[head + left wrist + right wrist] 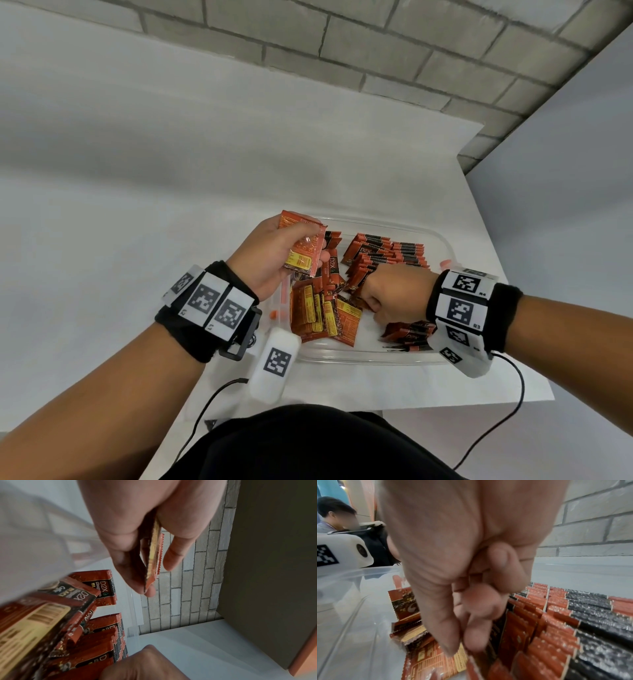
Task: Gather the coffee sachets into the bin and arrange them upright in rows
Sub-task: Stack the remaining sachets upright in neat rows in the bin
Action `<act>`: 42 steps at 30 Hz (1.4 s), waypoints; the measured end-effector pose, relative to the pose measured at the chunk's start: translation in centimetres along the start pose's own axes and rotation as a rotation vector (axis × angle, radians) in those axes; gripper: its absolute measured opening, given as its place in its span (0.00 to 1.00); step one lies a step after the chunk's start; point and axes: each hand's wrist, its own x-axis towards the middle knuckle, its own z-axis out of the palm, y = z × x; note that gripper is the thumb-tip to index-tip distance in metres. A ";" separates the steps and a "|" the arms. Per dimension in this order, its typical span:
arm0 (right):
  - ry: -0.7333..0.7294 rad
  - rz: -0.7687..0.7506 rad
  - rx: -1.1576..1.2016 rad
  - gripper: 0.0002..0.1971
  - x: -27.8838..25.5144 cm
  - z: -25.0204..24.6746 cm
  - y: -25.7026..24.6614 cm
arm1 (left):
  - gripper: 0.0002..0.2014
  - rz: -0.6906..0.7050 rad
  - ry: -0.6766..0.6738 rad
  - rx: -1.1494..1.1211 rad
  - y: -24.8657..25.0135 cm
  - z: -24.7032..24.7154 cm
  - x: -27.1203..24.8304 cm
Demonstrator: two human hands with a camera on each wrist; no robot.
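A person's left hand (265, 253) holds a small stack of orange foil coffee sachets (301, 248) above the left end of a clear plastic bin (442, 246), thumb and fingers (175, 555) pinching the stack edge-on in the left wrist view. The right hand (387, 291) is down inside the bin, its fingers (476, 639) curled tight among loose orange sachets (325, 313) lying flat near the bin's front wall; whether they grip one cannot be told. Rows of upright orange-and-black sachets (387, 257) fill the bin's far right part, and another short upright row (407, 334) sits by the right wrist. The bin rests on a white bench (171, 205), close to its front right corner, below a grey brick wall (376, 51).
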 end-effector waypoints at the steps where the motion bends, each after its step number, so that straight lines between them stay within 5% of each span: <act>1: 0.017 0.009 0.000 0.11 0.0 0.1 0.1 | 0.02 0.000 0.000 -0.003 0.0 0.0 0.0; 8: 0.026 0.035 -0.015 0.17 -0.1 0.1 0.1 | 0.05 -0.002 -0.004 -0.012 -0.1 -0.2 0.1; 17: -0.019 -0.009 -0.001 0.03 0.0 -0.1 -0.4 | 0.05 -0.011 0.008 -0.041 -0.2 -0.3 0.1; 22: 0.076 0.061 -0.037 0.19 0.0 -0.3 0.2 | 0.04 -0.004 0.006 -0.042 -0.2 -0.3 0.1; 27: 0.117 0.163 -0.079 0.21 -0.1 -0.7 0.4 | 0.05 -0.003 0.001 -0.049 -0.3 -0.4 0.1; 42: 0.063 0.109 -0.291 0.07 -0.4 -1.1 -0.1 | 0.06 0.004 0.009 -0.043 -0.4 -0.5 0.0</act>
